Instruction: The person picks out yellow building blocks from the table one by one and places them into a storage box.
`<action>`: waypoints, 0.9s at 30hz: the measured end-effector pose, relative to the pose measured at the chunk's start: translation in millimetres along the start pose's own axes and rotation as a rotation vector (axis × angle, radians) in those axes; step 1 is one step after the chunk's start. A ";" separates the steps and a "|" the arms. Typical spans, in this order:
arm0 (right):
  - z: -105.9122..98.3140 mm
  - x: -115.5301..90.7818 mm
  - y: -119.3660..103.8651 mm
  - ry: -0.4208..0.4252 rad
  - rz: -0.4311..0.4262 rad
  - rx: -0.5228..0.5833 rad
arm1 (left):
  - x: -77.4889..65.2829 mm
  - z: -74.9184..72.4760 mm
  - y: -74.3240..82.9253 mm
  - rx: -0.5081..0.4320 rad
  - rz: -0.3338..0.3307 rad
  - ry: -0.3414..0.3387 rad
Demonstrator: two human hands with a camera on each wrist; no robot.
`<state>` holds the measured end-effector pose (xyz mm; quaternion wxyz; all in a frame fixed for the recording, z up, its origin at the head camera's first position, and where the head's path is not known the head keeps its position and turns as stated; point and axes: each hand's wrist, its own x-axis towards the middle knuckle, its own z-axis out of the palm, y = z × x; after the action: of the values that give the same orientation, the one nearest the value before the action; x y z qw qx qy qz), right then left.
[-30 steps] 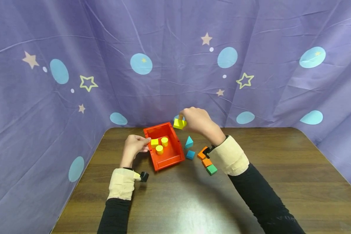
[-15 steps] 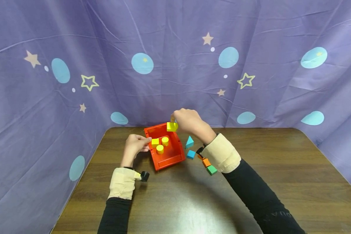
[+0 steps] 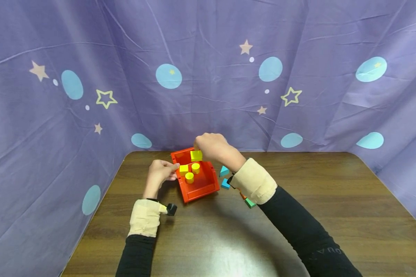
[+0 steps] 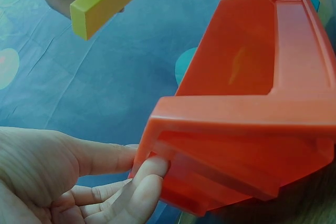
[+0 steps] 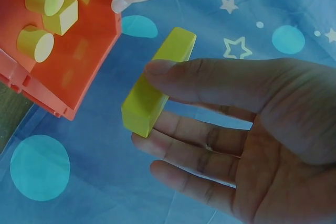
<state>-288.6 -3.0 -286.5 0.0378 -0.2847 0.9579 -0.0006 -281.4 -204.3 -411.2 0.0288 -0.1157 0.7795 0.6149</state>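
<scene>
A red open bin (image 3: 205, 180) stands on the table, holding a yellow cube (image 3: 183, 170) and two yellow cylinders (image 3: 189, 177). My left hand (image 3: 158, 173) pinches its left side wall, thumb on one face and fingers on the other, as the left wrist view shows. Between thumb and fingers of my right hand (image 3: 213, 147) is a yellow rectangular block (image 5: 157, 85), held above the bin's back part. In the right wrist view the block is tilted, apart from the bin and the pieces in it.
Right of the bin lie a blue triangular block (image 3: 223, 171) and a blue block (image 3: 225, 184). A green block (image 3: 250, 203) is nearer the front, with orange blocks mostly hidden behind the right wrist. A purple patterned curtain (image 3: 208, 96) hangs along the table's back edge.
My right hand has carried the yellow rectangular block leftward and lower, from beyond the bin's right back corner to over its back part. The left hand keeps its grip on the bin.
</scene>
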 end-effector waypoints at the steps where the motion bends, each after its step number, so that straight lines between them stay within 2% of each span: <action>1: 0.4 0.7 -1.2 -0.007 -0.005 0.000 | 0.1 0.0 -0.1 0.003 -0.001 0.001; 14: 7.4 11.8 -8.1 -0.016 -0.064 -0.020 | -0.2 0.4 0.0 0.010 0.004 0.001; 27: 15.6 22.1 -14.4 -0.110 -0.081 -0.027 | -0.3 -0.1 0.5 0.037 0.018 -0.005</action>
<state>-298.1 -26.8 -303.3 0.0865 -0.3235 0.9419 0.0263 -281.2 -204.2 -410.7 0.0273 -0.1069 0.7918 0.6007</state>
